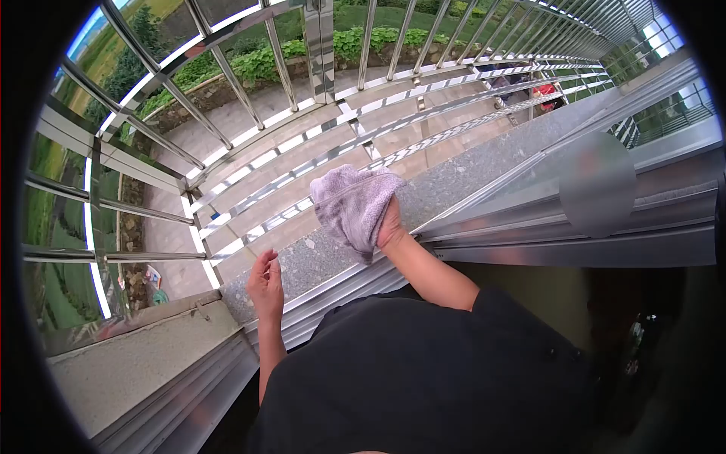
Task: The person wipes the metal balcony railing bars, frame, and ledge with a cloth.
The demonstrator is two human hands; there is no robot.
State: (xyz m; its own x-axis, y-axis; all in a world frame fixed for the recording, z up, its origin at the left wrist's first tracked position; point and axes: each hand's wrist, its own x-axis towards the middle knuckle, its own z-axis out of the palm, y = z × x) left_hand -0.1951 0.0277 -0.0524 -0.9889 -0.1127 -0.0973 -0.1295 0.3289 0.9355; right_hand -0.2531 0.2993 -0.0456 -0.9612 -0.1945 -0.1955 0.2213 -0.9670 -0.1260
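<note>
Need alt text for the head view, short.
A person's right hand holds a bunched, light purple cloth over a speckled gray stone sill at a window. The left hand, fingers curled, is to its left. Beyond the sill, shiny metal bars enclose the opening, with greenery outside.

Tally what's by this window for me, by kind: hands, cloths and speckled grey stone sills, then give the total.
Hands: 2, left hand and right hand
Cloths: 1, the lilac cloth over the right hand's fingers
Speckled grey stone sills: 1, the stone sill
Total: 4
</note>
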